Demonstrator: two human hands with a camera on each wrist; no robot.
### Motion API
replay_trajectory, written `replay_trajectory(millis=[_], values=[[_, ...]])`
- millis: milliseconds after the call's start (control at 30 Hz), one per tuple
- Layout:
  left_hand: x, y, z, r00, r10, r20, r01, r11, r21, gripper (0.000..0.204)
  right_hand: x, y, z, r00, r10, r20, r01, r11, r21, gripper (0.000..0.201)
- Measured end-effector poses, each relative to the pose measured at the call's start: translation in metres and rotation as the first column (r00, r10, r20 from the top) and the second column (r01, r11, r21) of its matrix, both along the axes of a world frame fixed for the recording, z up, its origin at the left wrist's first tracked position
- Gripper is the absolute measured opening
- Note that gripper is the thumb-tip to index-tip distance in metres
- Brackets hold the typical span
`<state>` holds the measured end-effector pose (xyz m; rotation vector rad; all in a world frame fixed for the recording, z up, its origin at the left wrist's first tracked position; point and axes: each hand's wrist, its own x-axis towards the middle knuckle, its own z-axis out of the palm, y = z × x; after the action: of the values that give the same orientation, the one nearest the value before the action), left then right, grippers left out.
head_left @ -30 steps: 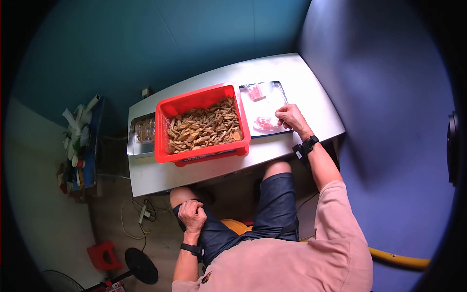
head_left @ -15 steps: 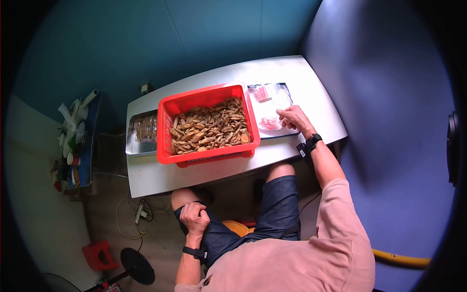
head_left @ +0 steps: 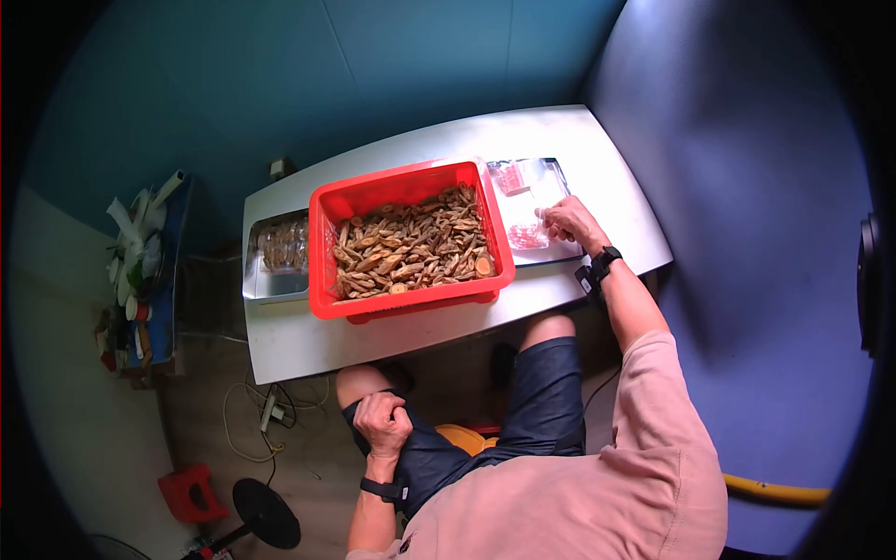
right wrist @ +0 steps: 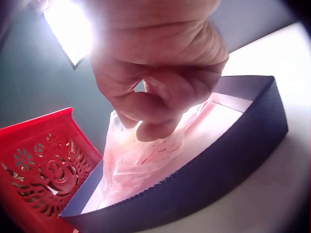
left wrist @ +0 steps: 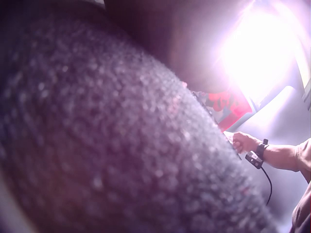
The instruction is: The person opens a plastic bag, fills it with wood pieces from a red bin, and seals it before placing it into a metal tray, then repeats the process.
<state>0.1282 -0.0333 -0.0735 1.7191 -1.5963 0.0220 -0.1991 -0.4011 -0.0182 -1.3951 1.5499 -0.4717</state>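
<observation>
My right hand [head_left: 571, 224] is over the near part of a shallow box [right wrist: 204, 179] with dark blue sides and a white inside. Its thumb and fingertips pinch a clear plastic bag with red markings [right wrist: 150, 160], seen close up in the right wrist view. A second such packet [head_left: 509, 177] lies farther back in the box. Down on my left thigh, my left hand [head_left: 383, 425] rests with fingers loosely curled, holding nothing. Dark cloth fills most of the left wrist view. Left of the box, a red plastic basket [head_left: 323, 238] holds many dried brown slices [head_left: 411, 245].
Beyond the basket's left side, a metal tray [head_left: 280, 285] holds clear-wrapped brown pieces [head_left: 283, 245]. The white table [head_left: 299, 341] meets a blue wall on the right. A cluttered side shelf [head_left: 159, 271] stands far left; cables and a red stool [head_left: 193, 493] are on the floor.
The head view has shifted, so the table and basket appear farther right. My right hand stays at the near bag with slight finger movement; my left hand stays on the thigh.
</observation>
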Motion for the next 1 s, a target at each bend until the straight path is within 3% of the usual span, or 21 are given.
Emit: replay_trajectory(millis=[167, 267, 367, 433, 733, 1000], values=[[0.001, 0.0, -0.002, 1.0, 0.0, 0.0, 0.0, 1.0, -0.001, 0.012, 0.002, -0.003, -0.004, 0.998, 0.04, 0.041, -0.04, 0.999, -0.016, 0.041], [0.0, -0.001, 0.0, 1.0, -0.001, -0.01, 0.001, 1.0, -0.002, 0.012, 0.006, -0.001, 0.003, 0.999, 0.024, 0.047, -0.024, 1.0, 0.0, 0.033], [0.0, -0.002, 0.001, 1.0, -0.002, -0.014, 0.002, 1.0, 0.0, 0.012, 0.0, -0.008, -0.01, 0.997, 0.063, 0.037, -0.062, 0.998, -0.034, 0.035], [0.001, -0.001, 0.0, 1.0, -0.006, -0.02, 0.006, 1.0, 0.001, 0.012, -0.005, -0.011, -0.02, 0.978, 0.159, 0.138, -0.147, 0.985, -0.09, 0.033], [0.0, -0.002, 0.001, 1.0, -0.003, -0.008, 0.003, 1.0, 0.013, 0.012, 0.003, -0.003, -0.008, 0.988, 0.041, 0.149, -0.038, 0.999, -0.023, 0.018], [0.0, -0.002, 0.001, 1.0, 0.002, -0.004, -0.002, 1.0, 0.009, 0.012, -0.004, -0.011, -0.022, 0.973, 0.092, 0.21, -0.081, 0.995, -0.059, 0.017]])
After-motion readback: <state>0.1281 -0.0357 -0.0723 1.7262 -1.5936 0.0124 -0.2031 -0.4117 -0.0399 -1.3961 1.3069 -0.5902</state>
